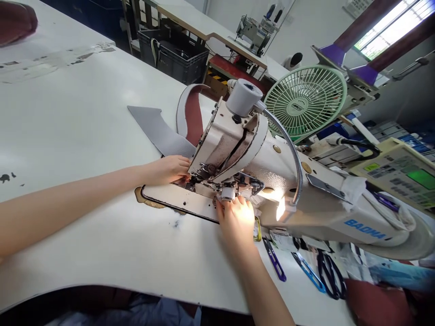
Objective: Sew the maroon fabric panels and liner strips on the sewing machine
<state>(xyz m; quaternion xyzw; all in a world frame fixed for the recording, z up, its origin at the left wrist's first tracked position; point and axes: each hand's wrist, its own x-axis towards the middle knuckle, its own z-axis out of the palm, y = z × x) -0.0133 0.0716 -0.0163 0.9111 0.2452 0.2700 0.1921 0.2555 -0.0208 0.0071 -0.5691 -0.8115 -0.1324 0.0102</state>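
Under the head of a white sewing machine (288, 181), a grey strip of material (159, 129) runs back across the table, and a curled part shows a dark red underside (195, 113). My left hand (170, 169) is closed at the strip's near edge, left of the needle area; its fingertips are partly hidden by the machine head. Lit by the machine's lamp, my right hand (238, 219) has its fingers bent in beside the presser foot area (228, 192). What those fingers pinch is hidden.
Right of my right hand lie purple thread snips (274, 260), blue snips (309, 271) and black scissors (331, 276). A green fan (306, 102) and a control panel (401, 172) stand behind the machine. A grey crate (173, 54) is beyond the table.
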